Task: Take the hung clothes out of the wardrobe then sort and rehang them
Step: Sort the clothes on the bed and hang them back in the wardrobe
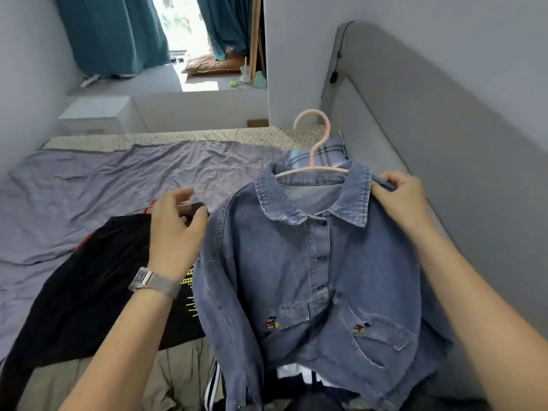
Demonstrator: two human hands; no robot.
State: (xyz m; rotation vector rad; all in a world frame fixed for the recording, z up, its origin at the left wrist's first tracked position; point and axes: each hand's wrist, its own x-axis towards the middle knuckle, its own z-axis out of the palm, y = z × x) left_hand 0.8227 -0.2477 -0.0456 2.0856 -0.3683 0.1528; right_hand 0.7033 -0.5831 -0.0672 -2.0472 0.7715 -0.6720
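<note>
A blue denim shirt [320,280] hangs on a pink hanger [314,149] in front of me, above the bed. My right hand [400,200] pinches the shirt's right shoulder beside the collar. My left hand [175,229], with a silver watch on the wrist, hovers at the shirt's left shoulder with its fingers loosely spread and nothing in its grasp. Under that hand a black garment [89,292] with a yellow print lies flat on the bed. More clothes, striped and dark, lie heaped below the shirt's hem.
The bed [103,185] has a wrinkled grey-purple sheet and a plaid pillow [329,152] by the grey padded headboard [415,129]. A white nightstand [95,114] stands beyond the bed. Teal curtains and a raised window platform with small items fill the background.
</note>
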